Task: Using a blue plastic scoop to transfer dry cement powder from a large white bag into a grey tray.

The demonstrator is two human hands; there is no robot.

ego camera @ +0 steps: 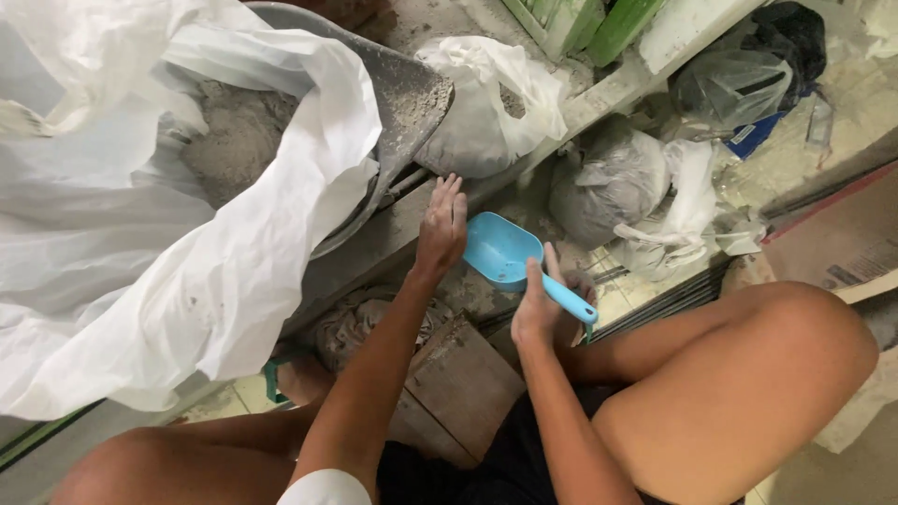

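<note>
We grip the handle of a light blue plastic scoop in our right hand, fingers curled round the handle and thumb lying along its top, so the hand is closed tight on it. The scoop sits just beyond that hand, near the middle of the scene, its rounded bowl pointing left and away from us; the bowl is smooth, shallow and open at the far end, with a few faint grey specks inside, and the handle end pokes out to the right of our fist. Our left hand is flat and open, fingers stretched out together, just left of the scoop bowl and touching or nearly touching its edge; we cannot tell which. The fingertips reach toward a dusty grey ledge.

Left of the hands, a large white sack lies folded open, showing grey powder inside. A grey metal pan leans over the sack's far edge. Farther off, clear plastic bags of grey powder sit knotted on the floor, with a white one beside the pan. At the right edge lies a cardboard box. Our bare knees frame the near side, above a worn brown board.
</note>
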